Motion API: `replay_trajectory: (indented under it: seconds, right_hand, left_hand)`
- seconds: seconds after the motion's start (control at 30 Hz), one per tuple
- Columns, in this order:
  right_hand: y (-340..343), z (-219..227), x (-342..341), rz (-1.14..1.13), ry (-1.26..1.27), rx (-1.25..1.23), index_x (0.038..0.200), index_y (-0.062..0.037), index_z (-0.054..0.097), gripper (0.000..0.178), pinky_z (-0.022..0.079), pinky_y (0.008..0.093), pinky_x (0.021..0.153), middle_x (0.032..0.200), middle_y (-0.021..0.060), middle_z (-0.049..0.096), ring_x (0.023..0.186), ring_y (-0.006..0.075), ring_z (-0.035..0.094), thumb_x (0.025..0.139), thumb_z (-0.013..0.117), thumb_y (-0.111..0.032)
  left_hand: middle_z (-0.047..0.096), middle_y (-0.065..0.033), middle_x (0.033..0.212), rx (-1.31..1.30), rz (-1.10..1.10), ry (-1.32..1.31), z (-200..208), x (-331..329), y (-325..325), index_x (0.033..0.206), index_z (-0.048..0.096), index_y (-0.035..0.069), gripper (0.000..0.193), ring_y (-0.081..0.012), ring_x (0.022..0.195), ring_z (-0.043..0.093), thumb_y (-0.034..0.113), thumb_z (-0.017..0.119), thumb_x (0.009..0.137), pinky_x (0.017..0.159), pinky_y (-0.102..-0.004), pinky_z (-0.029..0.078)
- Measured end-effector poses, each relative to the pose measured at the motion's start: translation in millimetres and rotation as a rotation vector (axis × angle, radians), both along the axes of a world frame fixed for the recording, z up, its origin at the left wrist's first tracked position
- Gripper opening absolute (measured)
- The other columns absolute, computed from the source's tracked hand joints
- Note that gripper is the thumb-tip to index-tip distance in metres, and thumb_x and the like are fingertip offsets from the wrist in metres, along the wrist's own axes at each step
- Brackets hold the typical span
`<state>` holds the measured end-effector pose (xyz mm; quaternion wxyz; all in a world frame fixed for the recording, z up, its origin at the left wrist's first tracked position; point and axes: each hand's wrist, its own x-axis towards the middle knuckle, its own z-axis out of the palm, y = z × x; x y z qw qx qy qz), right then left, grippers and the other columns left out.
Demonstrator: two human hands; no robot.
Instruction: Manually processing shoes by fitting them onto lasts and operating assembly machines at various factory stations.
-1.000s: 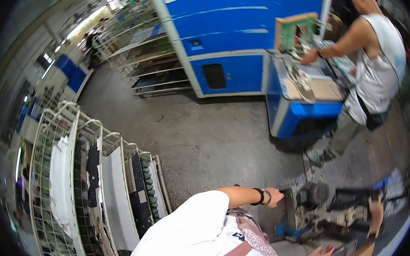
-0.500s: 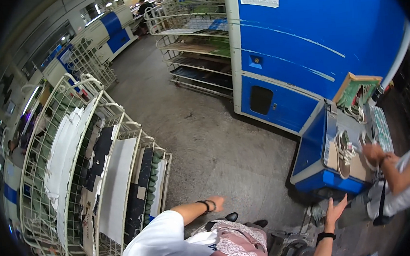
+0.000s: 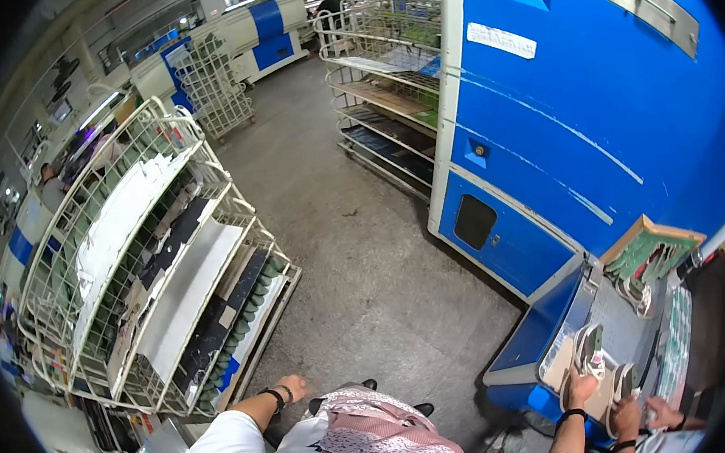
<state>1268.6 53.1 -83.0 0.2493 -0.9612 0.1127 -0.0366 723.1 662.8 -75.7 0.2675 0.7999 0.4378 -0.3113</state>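
Observation:
My right hand (image 3: 580, 389), with a black band on its wrist, is on a dark green shoe (image 3: 589, 347) with white laces and a tan sole. Its fingers are closed round the near end of that shoe, which rests on the machine's ledge. Beside it stands a second shoe (image 3: 622, 382), with a co-worker's hand (image 3: 626, 419) at its near end. My left hand (image 3: 292, 389) hangs low at my side above the floor, wearing dark bracelets. Its fingers are loosely bent and apart, and nothing shows in them.
A tall blue machine (image 3: 576, 124) stands ahead on the right. On its ledge are another shoe (image 3: 634, 297) and a wood-framed green panel (image 3: 654, 246). At the left is a wire rack (image 3: 237, 204) loaded with boards and green pieces. Another shelf rack (image 3: 386, 97) stands farther back.
My right hand has moved from open in the air onto the shoe. The view has swung right, and my left hand appears farther left. The co-worker's hands are lower in view.

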Motion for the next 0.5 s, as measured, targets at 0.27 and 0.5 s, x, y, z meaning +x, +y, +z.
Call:
replay_trajectory:
  seconds: [0.27, 0.5]
  right_hand:
    - [63.9, 23.5, -45.9, -0.137, -0.062, -0.090, 0.080, 0.0086, 0.072, 0.066, 0.051, 0.0492, 0.070, 0.078, 0.0239, 0.071, 0.073, 0.0378, 0.069, 0.075, 0.078, -0.057]
    - [165.5, -4.5, -241.4, -0.248, -0.116, 0.516, 0.124, 0.0081, 0.062, 0.065, 0.050, 0.0403, 0.091, 0.119, 0.0165, 0.070, 0.101, 0.0280, 0.066, 0.075, 0.089, -0.026]
  left_hand:
    - [0.068, -0.0207, 0.120, -0.073, -0.095, -0.010, -37.2, 42.4, 40.5, 0.111, 0.072, 0.008, 0.053, -0.0373, 0.116, 0.064, 0.053, 0.072, 0.081, 0.098, -0.0452, 0.050]
    - [0.068, -0.0197, 0.122, -0.159, -0.523, -0.140, -56.8, 179.8, 101.0, 0.119, 0.070, 0.009, 0.050, -0.0368, 0.115, 0.064, 0.045, 0.067, 0.085, 0.097, -0.0466, 0.051]
